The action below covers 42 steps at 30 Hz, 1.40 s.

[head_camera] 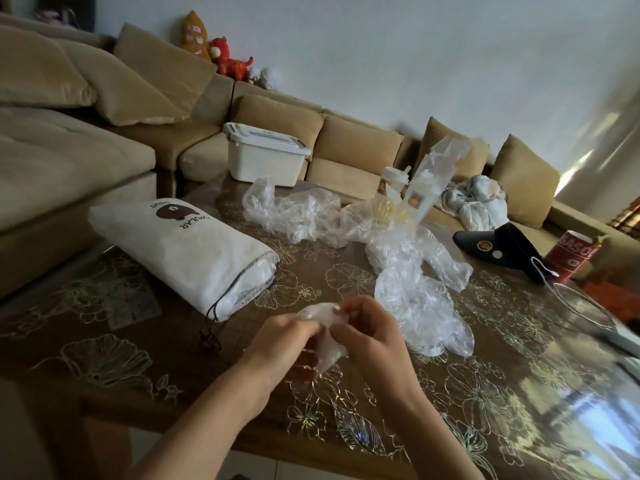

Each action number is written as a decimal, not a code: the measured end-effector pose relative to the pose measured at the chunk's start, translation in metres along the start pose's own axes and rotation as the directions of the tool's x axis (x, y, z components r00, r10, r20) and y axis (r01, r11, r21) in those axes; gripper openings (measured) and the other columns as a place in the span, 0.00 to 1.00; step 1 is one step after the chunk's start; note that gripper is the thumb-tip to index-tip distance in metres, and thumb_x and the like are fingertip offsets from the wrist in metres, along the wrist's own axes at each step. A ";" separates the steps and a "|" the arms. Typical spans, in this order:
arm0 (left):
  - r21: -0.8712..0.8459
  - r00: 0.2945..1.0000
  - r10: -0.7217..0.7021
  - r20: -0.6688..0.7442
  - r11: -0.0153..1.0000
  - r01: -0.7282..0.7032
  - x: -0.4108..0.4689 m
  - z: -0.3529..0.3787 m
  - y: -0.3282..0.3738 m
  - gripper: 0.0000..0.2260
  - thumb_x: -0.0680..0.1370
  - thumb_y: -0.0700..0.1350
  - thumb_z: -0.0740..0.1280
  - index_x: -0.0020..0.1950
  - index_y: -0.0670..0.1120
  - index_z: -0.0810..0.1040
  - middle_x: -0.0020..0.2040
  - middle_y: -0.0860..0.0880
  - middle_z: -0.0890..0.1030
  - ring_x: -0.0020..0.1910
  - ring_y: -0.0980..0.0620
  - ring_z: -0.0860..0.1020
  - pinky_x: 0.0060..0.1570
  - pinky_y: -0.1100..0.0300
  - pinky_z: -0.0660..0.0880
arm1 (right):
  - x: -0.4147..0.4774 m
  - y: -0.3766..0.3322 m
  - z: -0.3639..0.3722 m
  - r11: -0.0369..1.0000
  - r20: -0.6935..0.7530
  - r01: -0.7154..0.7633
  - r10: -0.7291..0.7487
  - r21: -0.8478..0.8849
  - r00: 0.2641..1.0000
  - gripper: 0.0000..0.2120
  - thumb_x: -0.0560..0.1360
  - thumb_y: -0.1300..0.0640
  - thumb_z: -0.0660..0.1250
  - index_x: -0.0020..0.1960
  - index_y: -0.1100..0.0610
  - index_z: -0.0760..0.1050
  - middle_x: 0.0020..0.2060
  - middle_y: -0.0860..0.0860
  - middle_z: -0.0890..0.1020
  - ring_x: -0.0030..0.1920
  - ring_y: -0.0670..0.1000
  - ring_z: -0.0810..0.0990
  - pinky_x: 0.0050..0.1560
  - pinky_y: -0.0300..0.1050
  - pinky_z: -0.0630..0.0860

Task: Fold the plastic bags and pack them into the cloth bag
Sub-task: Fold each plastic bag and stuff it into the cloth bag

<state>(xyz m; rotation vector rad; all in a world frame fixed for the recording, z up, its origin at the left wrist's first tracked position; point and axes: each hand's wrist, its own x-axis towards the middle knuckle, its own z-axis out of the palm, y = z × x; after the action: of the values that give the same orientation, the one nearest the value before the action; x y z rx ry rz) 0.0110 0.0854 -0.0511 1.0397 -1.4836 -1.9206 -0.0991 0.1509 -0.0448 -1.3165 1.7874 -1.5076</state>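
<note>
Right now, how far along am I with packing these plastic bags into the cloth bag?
Partway. The cloth bag looks stuffed, white plastic showing at its mouth. Your left hand and right hand pinch one folded plastic bag. A heap of crumpled bags lies unfolded on the table.

Cloth bag [180,251] white, stuffed, lying flat; clear plastic bags [398,258] crumpled beside it; folded bag [327,346] near mouth.

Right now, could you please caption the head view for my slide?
Left hand and right hand pinch a crumpled plastic bag beside the cloth bag on the table.
</note>
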 end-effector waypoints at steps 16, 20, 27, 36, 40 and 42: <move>-0.254 0.991 0.064 -0.116 0.963 -0.092 0.011 -0.002 -0.007 0.08 0.77 0.49 0.66 0.54 0.48 0.79 0.49 0.44 0.83 0.48 0.45 0.82 0.46 0.52 0.80 | 0.001 0.006 0.000 0.940 0.025 -0.254 0.255 0.228 0.967 0.23 0.68 0.43 0.72 0.59 0.51 0.73 0.50 0.48 0.81 0.47 0.46 0.81 0.46 0.39 0.77; -0.097 0.981 0.122 -0.152 0.986 -0.137 0.007 -0.005 -0.007 0.10 0.79 0.49 0.64 0.54 0.46 0.79 0.48 0.47 0.83 0.47 0.50 0.81 0.47 0.56 0.79 | 0.012 0.012 0.009 0.773 0.221 -0.463 0.407 0.434 0.886 0.13 0.74 0.57 0.67 0.52 0.65 0.75 0.40 0.57 0.82 0.37 0.50 0.81 0.40 0.42 0.78; 0.956 0.534 0.828 -0.169 0.269 -0.115 0.014 -0.033 -0.028 0.10 0.67 0.40 0.74 0.48 0.43 0.82 0.56 0.41 0.78 0.54 0.42 0.76 0.48 0.49 0.76 | 0.025 0.026 0.024 0.844 -0.028 -0.394 0.432 0.363 0.901 0.07 0.75 0.61 0.68 0.50 0.63 0.75 0.39 0.57 0.82 0.33 0.51 0.80 0.35 0.45 0.75; 0.977 0.708 0.693 -0.139 0.211 -0.015 0.031 -0.061 -0.047 0.31 0.58 0.36 0.79 0.60 0.36 0.77 0.67 0.36 0.72 0.64 0.35 0.72 0.55 0.35 0.72 | 0.036 0.023 0.049 0.804 0.185 -0.442 0.401 0.399 0.897 0.06 0.72 0.67 0.67 0.49 0.62 0.77 0.43 0.58 0.83 0.40 0.53 0.81 0.35 0.41 0.77; 0.843 0.644 0.745 -0.172 0.450 -0.296 0.026 -0.058 -0.038 0.29 0.75 0.34 0.65 0.75 0.43 0.59 0.76 0.52 0.54 0.73 0.54 0.59 0.70 0.54 0.62 | 0.056 0.011 0.083 0.731 0.355 -0.469 0.323 0.495 0.877 0.06 0.74 0.68 0.64 0.48 0.63 0.78 0.40 0.59 0.81 0.37 0.53 0.80 0.37 0.44 0.77; 0.743 0.575 0.783 -0.238 0.528 -0.412 0.022 -0.060 -0.039 0.29 0.80 0.37 0.57 0.74 0.53 0.47 0.73 0.62 0.46 0.70 0.71 0.47 0.69 0.73 0.49 | 0.064 0.007 0.102 0.737 0.384 -0.463 0.294 0.492 0.875 0.07 0.76 0.67 0.62 0.47 0.63 0.79 0.40 0.61 0.79 0.36 0.53 0.78 0.37 0.45 0.74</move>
<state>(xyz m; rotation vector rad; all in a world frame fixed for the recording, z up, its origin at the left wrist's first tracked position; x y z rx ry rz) 0.0495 0.0448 -0.1014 0.9715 -1.8086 -0.5018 -0.0462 0.0448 -0.0676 -0.7472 1.1807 -1.3773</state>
